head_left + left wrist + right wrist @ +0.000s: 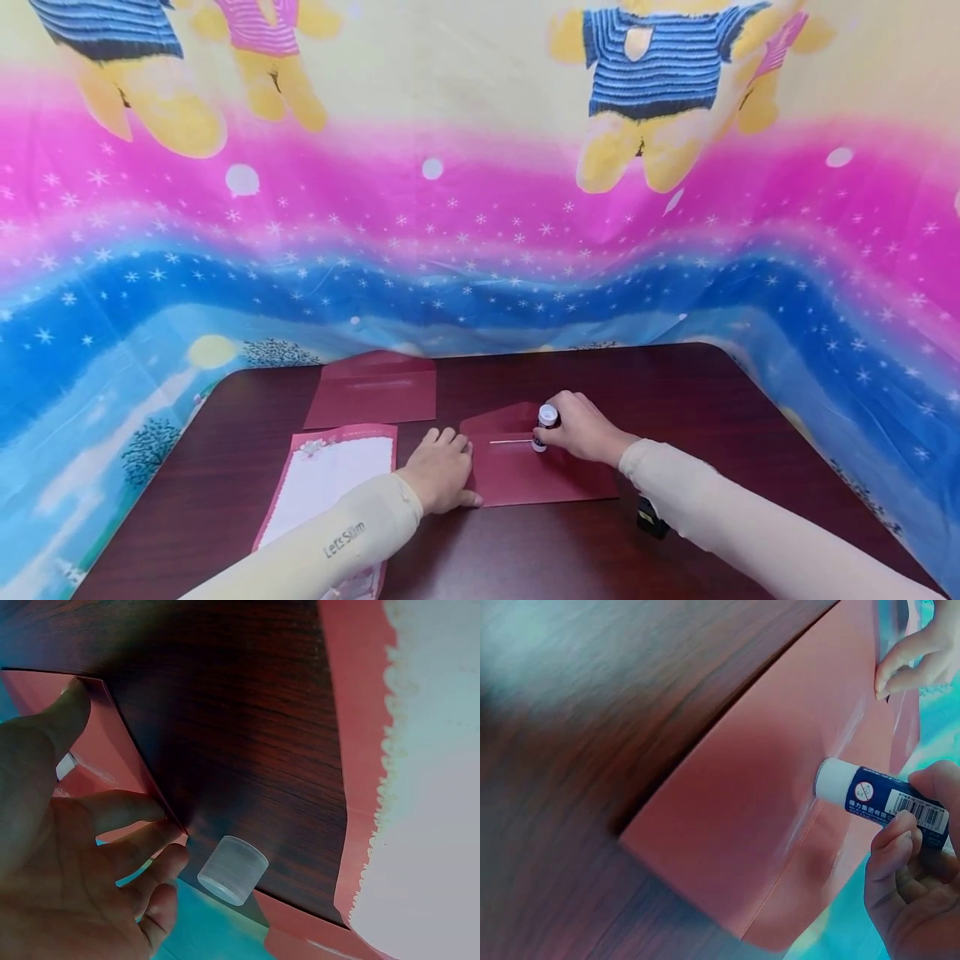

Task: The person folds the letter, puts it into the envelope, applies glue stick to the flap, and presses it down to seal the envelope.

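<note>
On the table lies a dark red envelope (540, 479), its flap spread toward the back. My right hand (588, 429) grips a glue stick (877, 796) with a white end and a dark blue label. The white end touches the envelope near the flap's fold, where a thin pale line runs leftward. My left hand (438, 471) rests at the envelope's left edge, fingertips and thumb touching it. Beside those fingers stands a translucent cap (234, 870), visible in the left wrist view and hidden in the head view.
A second red envelope (375, 404) lies at the back left of the table. Left of my left hand is a white sheet (322, 479) with a red border, partly under my left forearm. A printed cloth (480, 208) hangs behind the table and around its sides.
</note>
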### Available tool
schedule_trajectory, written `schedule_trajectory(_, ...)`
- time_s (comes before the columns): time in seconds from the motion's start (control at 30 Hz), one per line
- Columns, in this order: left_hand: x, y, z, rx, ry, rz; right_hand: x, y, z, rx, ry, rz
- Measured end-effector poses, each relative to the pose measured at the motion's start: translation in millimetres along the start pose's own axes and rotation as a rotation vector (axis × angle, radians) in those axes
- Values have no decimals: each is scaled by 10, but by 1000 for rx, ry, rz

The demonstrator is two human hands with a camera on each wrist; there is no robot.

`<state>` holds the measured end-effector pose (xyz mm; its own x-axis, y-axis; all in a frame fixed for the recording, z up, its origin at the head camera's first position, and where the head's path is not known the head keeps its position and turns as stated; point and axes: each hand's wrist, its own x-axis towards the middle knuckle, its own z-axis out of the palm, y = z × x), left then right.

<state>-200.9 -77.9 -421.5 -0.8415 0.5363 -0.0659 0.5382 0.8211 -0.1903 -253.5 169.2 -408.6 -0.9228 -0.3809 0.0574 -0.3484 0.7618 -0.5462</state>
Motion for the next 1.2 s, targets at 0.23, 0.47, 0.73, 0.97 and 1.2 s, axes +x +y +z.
schedule_trajectory(0.23,-4,7,-9,-7,-4,-5,-86,129,-116,-7,2,49)
schedule_trajectory(0.47,-5,9,4,0,1,-9,-166,287,-236,-41,11,52)
schedule_trajectory(0.73,-22,0,0,12,-4,-8,-195,370,-262,-63,3,72)
schedule_trajectory(0.97,-19,-12,-30,-12,-9,-17,-159,319,-329,-49,-17,65)
schedule_trajectory(1.2,7,-1,-27,-18,-26,-11,-116,229,-409,-61,16,49)
